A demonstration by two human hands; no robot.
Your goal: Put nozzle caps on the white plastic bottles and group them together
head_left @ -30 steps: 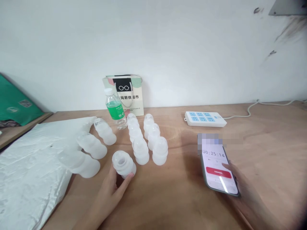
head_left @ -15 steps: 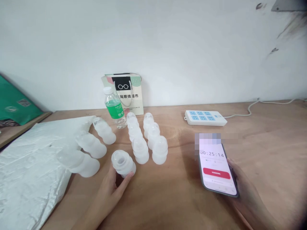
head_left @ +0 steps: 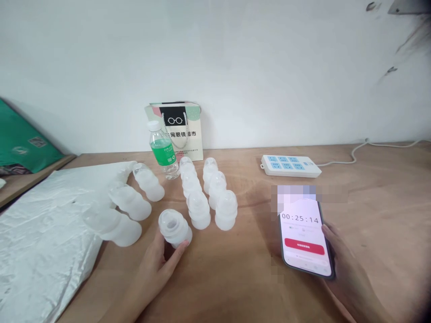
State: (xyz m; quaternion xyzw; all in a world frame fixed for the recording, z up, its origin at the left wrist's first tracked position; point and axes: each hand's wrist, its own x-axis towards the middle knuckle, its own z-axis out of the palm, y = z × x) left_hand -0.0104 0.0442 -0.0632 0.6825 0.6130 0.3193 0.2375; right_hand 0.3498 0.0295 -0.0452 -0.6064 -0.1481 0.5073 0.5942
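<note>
My left hand (head_left: pixel 161 264) is closed round the lower part of a small white plastic bottle (head_left: pixel 173 226) with a clear domed cap. That bottle tilts a little on the table, its top facing me. In my right hand (head_left: pixel 346 262) is a smartphone (head_left: pixel 303 237), screen up, showing 00:25:14 above a red button; the fingers beneath it are hidden. Several like bottles, such as the near one (head_left: pixel 226 211), stand in two short rows just right of my left hand. Three more, including this one (head_left: pixel 112 226), lie tilted on the left by the white sheet.
A crinkled white plastic sheet (head_left: pixel 40 233) covers the table's left side. Behind the bottles are a green-labelled water bottle (head_left: pixel 164 152) and a paper bag (head_left: pixel 191 121). A white power strip (head_left: pixel 291 166) lies at the back right, its cable running along the wall. A green package (head_left: pixel 27 139) is far left.
The phone has tilted slightly, and its timer reads more clearly. Everything else sits marginally further right as the view shifts; both hands keep their hold.
</note>
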